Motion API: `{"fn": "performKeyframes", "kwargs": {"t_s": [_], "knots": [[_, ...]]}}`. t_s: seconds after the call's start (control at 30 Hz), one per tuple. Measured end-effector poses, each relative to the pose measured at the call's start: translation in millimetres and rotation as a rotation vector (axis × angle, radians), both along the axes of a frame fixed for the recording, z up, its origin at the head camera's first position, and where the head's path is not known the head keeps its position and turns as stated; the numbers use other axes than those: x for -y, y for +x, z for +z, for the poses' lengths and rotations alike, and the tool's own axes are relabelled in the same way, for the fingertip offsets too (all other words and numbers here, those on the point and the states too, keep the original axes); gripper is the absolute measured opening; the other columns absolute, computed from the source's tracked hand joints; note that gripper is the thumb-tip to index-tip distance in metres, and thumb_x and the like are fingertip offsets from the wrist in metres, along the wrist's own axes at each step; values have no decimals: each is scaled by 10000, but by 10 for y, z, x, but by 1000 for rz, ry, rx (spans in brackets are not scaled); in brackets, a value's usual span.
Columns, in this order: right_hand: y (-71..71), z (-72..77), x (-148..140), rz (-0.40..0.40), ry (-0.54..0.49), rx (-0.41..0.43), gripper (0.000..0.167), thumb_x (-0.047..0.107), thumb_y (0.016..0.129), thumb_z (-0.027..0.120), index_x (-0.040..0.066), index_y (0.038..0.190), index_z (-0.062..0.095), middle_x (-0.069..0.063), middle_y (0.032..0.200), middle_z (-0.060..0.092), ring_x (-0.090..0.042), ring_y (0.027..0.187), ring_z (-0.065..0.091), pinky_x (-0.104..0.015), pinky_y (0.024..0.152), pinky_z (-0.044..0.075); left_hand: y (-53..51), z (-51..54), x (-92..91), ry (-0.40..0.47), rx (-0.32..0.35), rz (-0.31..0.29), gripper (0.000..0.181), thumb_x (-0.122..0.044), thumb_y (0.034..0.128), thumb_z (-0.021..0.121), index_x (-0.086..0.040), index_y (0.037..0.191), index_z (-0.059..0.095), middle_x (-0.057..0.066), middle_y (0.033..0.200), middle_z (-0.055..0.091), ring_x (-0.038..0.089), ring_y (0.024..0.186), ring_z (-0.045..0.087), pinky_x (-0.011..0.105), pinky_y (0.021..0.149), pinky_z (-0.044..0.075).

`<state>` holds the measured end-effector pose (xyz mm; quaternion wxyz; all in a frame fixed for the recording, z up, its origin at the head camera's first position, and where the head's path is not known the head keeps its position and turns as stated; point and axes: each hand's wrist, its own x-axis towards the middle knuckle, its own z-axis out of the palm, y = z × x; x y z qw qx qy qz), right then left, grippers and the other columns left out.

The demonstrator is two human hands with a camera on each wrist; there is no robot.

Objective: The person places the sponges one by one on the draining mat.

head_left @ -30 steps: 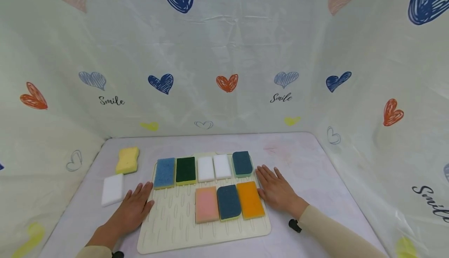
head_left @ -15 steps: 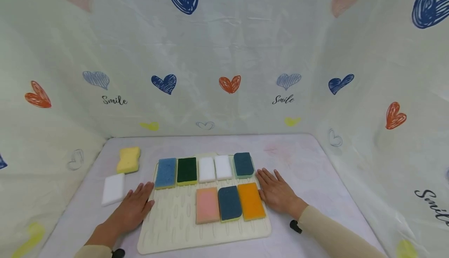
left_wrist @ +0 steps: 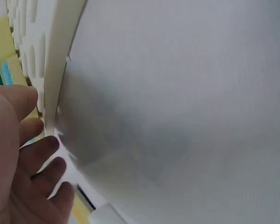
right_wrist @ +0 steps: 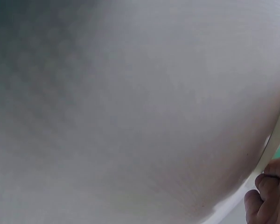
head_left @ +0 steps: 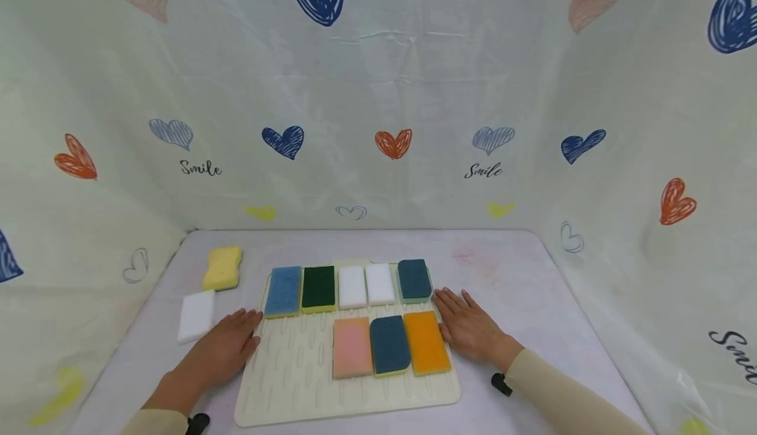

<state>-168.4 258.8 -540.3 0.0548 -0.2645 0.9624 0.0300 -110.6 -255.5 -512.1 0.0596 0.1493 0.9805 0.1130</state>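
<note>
A cream ridged mat (head_left: 284,382) lies between my two hands, bearing two rows of sponges. Along its back sit a blue sponge (head_left: 284,290), a dark green one (head_left: 319,287), two white ones and a dark teal sponge (head_left: 414,280). In front lie a pink sponge (head_left: 352,348), a dark blue sponge (head_left: 390,345) and an orange sponge (head_left: 427,343). My left hand (head_left: 221,351) rests flat at the mat's left edge, fingers extended. At the right edge, my right hand (head_left: 471,330) rests with fingers straight, beside the orange sponge. Neither hand holds anything.
Left of the mat, a yellow wavy-sided sponge (head_left: 222,268) and a white sponge (head_left: 197,315) lie on the pale tabletop (head_left: 520,277). Behind and on both sides hangs a white sheet (head_left: 367,80) printed with hearts.
The head view has turned slightly left, so everything appears a little farther right. Both hands, the mat and the sponges have kept their places.
</note>
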Motion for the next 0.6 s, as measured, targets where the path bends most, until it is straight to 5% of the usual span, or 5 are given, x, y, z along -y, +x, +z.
{"fn": "performKeyframes", "kwargs": {"t_s": [0.13, 0.3, 0.47, 0.6], "knots": [[-3, 7, 9, 10, -1, -1, 639, 409, 1130, 443, 35, 1640, 353, -121, 1714, 348, -312, 1599, 312, -584, 1286, 244, -19, 135, 120, -70, -136, 17, 498, -251, 1010, 710, 26, 1414, 620, 220, 1420, 633, 459, 1354, 547, 602, 1127, 445], [0, 11, 31, 13, 4, 3, 645, 420, 1132, 430, 43, 1647, 339, -112, 1720, 339, -308, 1603, 301, -575, 1293, 235, -107, 368, 512, -228, -253, -7, 642, -376, 880, 852, 66, 1298, 644, 249, 1308, 642, 461, 1250, 566, 618, 1088, 461], [-2, 14, 22, 2, 20, -3, 653, 444, 1135, 404, 57, 1656, 328, -96, 1728, 325, -293, 1608, 293, -568, 1295, 234, -181, 520, 895, -364, -307, -91, 891, -534, 725, 924, 111, 1260, 619, 259, 1231, 632, 478, 1180, 566, 648, 1056, 453], [-1, 27, 21, -1, 8, -7, 651, 442, 1133, 414, 53, 1650, 341, -98, 1723, 336, -293, 1604, 303, -568, 1292, 241, -242, 549, 1052, -403, -322, -130, 948, -591, 708, 908, 104, 1281, 613, 240, 1233, 639, 462, 1179, 568, 644, 1064, 450]]}}
